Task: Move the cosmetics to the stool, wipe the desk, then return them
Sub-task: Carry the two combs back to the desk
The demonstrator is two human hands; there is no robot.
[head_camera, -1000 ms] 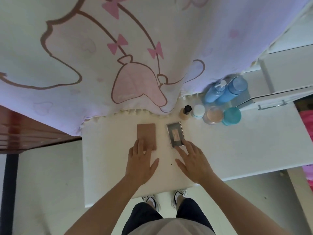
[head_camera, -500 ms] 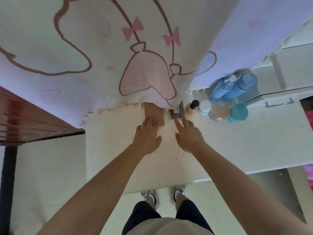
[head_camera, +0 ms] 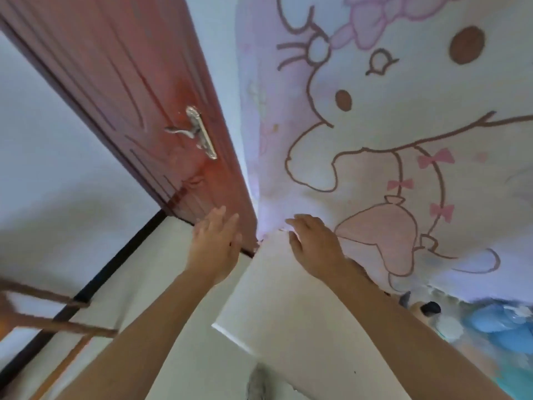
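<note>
The white desk (head_camera: 277, 307) runs from the centre down to the right. My left hand (head_camera: 215, 246) hovers open with straight fingers just past the desk's far left corner, in front of the door. My right hand (head_camera: 315, 246) is open over the desk's back edge, fingertips at the hem of the cartoon curtain (head_camera: 403, 140). Both hands hold nothing. At the lower right, blurred, stand the cosmetics: blue bottles (head_camera: 496, 324), a small bottle with a black cap (head_camera: 429, 308) and a white-lidded jar (head_camera: 450, 327). The two flat palettes are out of sight.
A dark red door (head_camera: 138, 90) with a metal handle (head_camera: 199, 131) stands at the left. A brown wooden frame (head_camera: 54, 321) shows at the lower left over pale floor. A black strip (head_camera: 109, 267) runs along the floor.
The view has swung left and up. Both hands left the two palettes and moved to the desk's far left corner; the palettes are now out of sight.
</note>
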